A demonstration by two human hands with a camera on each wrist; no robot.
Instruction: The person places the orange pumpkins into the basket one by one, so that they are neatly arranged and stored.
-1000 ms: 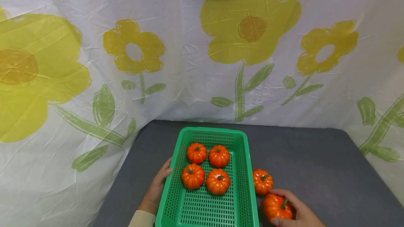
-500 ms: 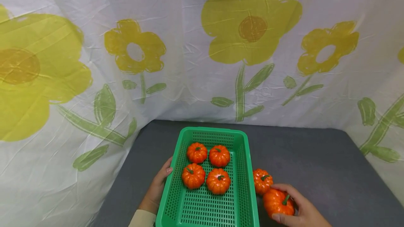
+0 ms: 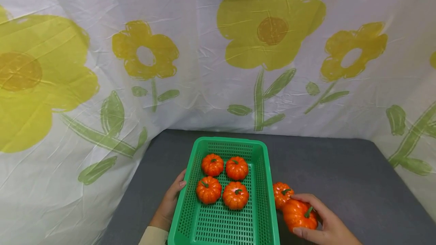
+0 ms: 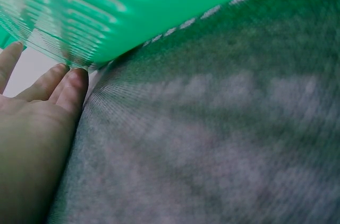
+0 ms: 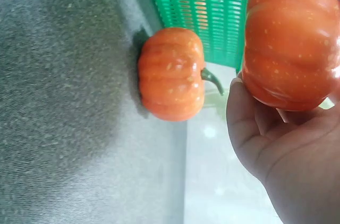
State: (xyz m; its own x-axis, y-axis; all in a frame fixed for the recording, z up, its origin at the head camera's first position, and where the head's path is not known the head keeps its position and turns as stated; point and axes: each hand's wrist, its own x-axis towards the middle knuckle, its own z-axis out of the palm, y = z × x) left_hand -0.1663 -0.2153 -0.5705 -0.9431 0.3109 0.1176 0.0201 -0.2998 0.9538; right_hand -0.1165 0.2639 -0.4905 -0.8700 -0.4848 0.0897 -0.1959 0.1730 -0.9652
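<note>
A small orange pumpkin [image 3: 299, 215] with a green stem is gripped between the thumb and fingers of my right hand [image 3: 327, 220]. In the right wrist view this held pumpkin [image 5: 289, 38] is above the table surface. Another pumpkin [image 5: 172, 74] sits on the table, against the basket's right side. My left hand [image 3: 169, 199] touches the left side of the green plastic basket [image 3: 272, 199], its thumb at the rim. The left wrist view shows the left hand's fairly straight fingers [image 4: 71, 88] meeting the slotted wall. Several pumpkins [image 3: 235, 196] lie in the basket's far half.
A dark grey cloth-covered table [image 3: 344, 184] extends right of the basket and behind it. White curtains [image 3: 201, 59] printed with yellow flowers enclose the back and sides.
My right hand has raised the gripped pumpkin slightly and shifted it a little away from me, overlapping the neighbouring pumpkin more. The left hand and basket have stayed in place.
</note>
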